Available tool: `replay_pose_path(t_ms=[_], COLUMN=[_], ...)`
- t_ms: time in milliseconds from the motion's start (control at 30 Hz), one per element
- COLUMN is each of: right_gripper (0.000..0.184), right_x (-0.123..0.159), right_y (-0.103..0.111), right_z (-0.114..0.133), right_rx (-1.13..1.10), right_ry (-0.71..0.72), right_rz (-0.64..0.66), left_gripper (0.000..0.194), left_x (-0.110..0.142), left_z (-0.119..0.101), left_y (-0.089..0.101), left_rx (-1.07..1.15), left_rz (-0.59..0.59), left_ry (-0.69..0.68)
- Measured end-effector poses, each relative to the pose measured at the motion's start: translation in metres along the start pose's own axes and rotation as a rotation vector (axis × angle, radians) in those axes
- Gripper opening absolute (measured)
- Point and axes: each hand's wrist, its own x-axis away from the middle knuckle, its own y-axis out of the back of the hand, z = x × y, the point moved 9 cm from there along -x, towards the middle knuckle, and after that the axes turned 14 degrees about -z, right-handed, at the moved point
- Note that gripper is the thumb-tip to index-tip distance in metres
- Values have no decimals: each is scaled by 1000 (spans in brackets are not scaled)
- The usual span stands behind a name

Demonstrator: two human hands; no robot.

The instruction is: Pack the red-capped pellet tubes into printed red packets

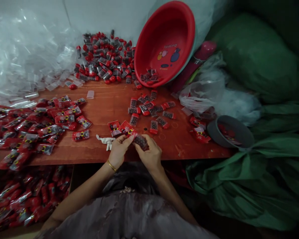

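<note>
Near the table's front edge, both hands meet on one small clear container (141,142) with dark contents and a red end. My left hand (120,150), a gold bangle at its wrist, is closed on the red end. The fingers of my right hand (150,153) grip the dark, clear-walled end. Just beyond the left fingers lie red printed packets (114,127). A crumpled white scrap (106,140) rests left of them. Ahead and to the right is a loose group of similar red-capped containers (147,107). What the fingertips cover is hidden.
A red basin (161,36) leans at the back, beside a large pile of capped containers (104,56). Wrapped red pieces (40,124) and clear empty tubes (22,59) are heaped left. Right are a grey bowl (215,132), plastic bags (204,89) and green cloth (264,172).
</note>
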Motion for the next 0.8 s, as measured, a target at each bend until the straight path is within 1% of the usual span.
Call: replay_pose_path(t_ms=[133, 200, 267, 367, 433, 467, 533, 633, 733, 800], right_gripper=[23, 22, 22, 27, 33, 32, 25, 19, 18, 18], right_x=[-1, -1, -2, -1, 1, 3, 7, 7, 4, 1], right_y=[-8, -15, -19, -28, -36, -40, -47, -56, -73, -86], right_z=[7, 8, 6, 1, -3, -6, -12, -14, -6, 3], right_rx=[-20, -37, -56, -138, -247, -308, -418, -542, -618, -602], right_ry=[-27, -70, -117, -179, -249, -300, -415, -545, -581, -549], right_rz=[53, 71, 50, 65, 138, 182, 249, 272, 295, 298], left_gripper=[36, 35, 35, 36, 36, 36, 36, 35, 34, 32], left_x=[-5, -5, -3, -3, -6, -7, -10, -10, -11, -13], left_z=[-5, -5, -5, -8, -12, -14, -17, -18, -23, -30], left_y=[3, 0, -5, -7, -3, 0, 4, 14, 25, 32], left_rx=[-3, -1, -4, -2, 0, 1, 1, -22, -20, -25], left_rz=[-43, -25, 17, 30, 15, 13, 22, 22, -4, -35], left_ry=[-18, -28, -38, -38, -3, 24, 88, 161, 160, 132])
